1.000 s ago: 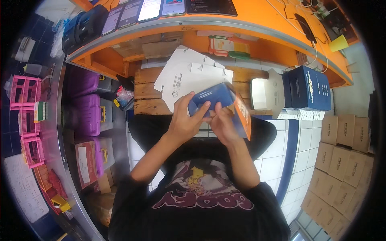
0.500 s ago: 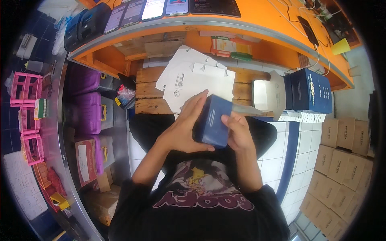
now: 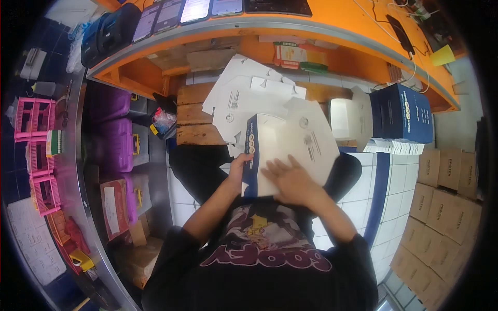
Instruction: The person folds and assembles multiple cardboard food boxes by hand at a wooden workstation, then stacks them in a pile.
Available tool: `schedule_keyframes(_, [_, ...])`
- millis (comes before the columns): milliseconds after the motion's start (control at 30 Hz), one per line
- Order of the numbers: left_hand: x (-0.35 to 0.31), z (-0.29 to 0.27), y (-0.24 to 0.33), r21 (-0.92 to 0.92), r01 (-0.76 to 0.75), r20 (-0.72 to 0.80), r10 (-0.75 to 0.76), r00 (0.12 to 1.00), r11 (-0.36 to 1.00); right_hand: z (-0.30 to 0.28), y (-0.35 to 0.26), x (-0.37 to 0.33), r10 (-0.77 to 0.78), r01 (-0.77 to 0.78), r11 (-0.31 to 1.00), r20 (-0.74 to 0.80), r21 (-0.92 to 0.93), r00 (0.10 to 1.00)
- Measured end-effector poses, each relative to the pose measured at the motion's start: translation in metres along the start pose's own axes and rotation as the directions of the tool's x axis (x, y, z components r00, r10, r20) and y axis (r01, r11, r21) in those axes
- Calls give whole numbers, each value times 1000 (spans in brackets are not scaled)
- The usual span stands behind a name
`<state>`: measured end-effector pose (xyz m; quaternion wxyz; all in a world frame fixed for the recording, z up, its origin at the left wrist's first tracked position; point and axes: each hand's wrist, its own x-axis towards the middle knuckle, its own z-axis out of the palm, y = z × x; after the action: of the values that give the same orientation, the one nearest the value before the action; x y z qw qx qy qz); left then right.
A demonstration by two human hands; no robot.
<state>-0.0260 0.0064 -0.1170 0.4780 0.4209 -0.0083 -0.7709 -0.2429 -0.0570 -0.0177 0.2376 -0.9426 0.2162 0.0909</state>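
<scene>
A folding carton (image 3: 272, 137), dark blue outside and white inside, rests over my lap with its interior facing up. My left hand (image 3: 237, 175) is closed on its blue left wall, thumb on the outer face. Inside the carton, my right hand (image 3: 291, 180) lies with fingers spread on the white surface. The carton's large white lid flap (image 3: 314, 137) spreads out to the right. Beyond it, several flat white carton blanks (image 3: 228, 96) overlap on a wooden bench (image 3: 194, 127).
Folded blue cartons (image 3: 402, 114) stand right of the bench, beside an open white one (image 3: 341, 119). An orange desk (image 3: 342, 15) with phones (image 3: 196, 10) runs across the back. Brown boxes (image 3: 436, 207) are stacked right; purple-lidded bins (image 3: 118, 145) sit under a metal counter (image 3: 78, 155) at left.
The carton was a closed blue block between both hands; now it is opened out, showing its white inside. My right hand moved from its right side onto the inner surface.
</scene>
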Motion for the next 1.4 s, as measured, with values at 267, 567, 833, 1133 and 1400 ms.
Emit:
schedule_keyframes(267, [-41, 13, 67, 796, -579, 523, 284, 804, 174, -11, 59, 17, 200, -281, 815, 210, 506, 957])
schedule_keyframes(567, [-46, 31, 53, 902, -419, 375, 671, 640, -104, -7, 64, 25, 126, -145, 733, 76, 664, 989])
schedule_keyframes(833, [-39, 43, 59, 899, -309, 438, 587, 681, -311, -10, 39, 29, 202, -201, 898, 39, 391, 979])
schedule_keyframes(1133, [-29, 43, 66, 814, -456, 578, 418, 701, -361, -18, 38, 27, 212, -209, 912, 29, 352, 977])
schedule_keyframes(1400, [-22, 43, 67, 851, -457, 524, 476, 707, -259, -33, 39, 18, 265, -259, 869, 47, 421, 963])
